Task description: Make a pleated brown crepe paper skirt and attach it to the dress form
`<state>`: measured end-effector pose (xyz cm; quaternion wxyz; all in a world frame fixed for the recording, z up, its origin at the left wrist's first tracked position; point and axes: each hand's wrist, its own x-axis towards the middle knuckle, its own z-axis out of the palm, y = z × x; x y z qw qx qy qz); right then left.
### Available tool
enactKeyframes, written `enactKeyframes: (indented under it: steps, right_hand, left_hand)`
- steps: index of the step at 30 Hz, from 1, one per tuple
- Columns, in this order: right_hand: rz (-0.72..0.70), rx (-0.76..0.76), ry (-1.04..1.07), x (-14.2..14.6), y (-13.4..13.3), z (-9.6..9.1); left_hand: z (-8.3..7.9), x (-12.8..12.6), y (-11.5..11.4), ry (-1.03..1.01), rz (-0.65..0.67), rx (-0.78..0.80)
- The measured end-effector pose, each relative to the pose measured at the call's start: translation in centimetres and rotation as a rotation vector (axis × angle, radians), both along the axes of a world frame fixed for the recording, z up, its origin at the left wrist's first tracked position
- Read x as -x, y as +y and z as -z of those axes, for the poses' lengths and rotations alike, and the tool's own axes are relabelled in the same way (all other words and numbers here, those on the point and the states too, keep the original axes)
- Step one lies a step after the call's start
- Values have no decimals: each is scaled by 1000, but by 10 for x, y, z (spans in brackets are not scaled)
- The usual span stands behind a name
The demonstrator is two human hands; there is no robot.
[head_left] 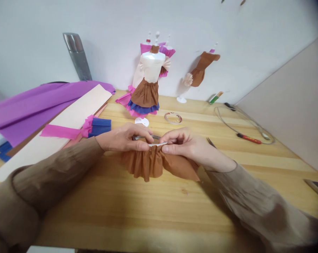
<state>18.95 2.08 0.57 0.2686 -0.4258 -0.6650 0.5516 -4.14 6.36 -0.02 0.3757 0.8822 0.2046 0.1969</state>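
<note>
A piece of brown crepe paper (148,163), gathered into ruffles, hangs between my two hands above the table. Along its upper edge runs a narrow white strip (157,144). My left hand (129,137) pinches that edge on the left side, thumb in front. On the right, my right hand (180,142) grips the same edge between thumb and fingers, close to the left fingertips. The paper's right part is smoother and slants down to a point. A dark, thin object shows behind the left fingers; its kind is hidden.
Behind my hands stands a dress form (152,68) in a ruffled paper outfit, with others behind it. Another form (201,70) wears brown paper. A tape roll (173,118) lies on the table (138,214). Purple paper (43,105) is at left, a cable (222,121) at right.
</note>
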Motion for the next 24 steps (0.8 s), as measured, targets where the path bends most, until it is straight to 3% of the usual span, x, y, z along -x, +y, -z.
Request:
enactKeyframes:
  steps: [7, 10, 14, 18, 21, 24]
  right_hand:
    - [-72, 21, 6, 2, 0, -1]
    - [-37, -10, -39, 1, 1, 2]
    - [-32, -47, -49, 3, -1, 4]
    - [-34, -43, -38, 7, -4, 4]
    - [-36, -56, -37, 8, -4, 3]
    - [-19, -79, -50, 7, -4, 2]
  left_hand:
    - [-4, 8, 5, -101, 144, 177]
    - [-12, 6, -1, -93, 70, 119]
    - [-24, -9, -23, 126, -75, -7]
    - [-25, -22, -38, 166, -192, -16]
    - [-20, -22, -37, 130, -172, 38]
    - [-18, -16, -30, 73, -125, -12]
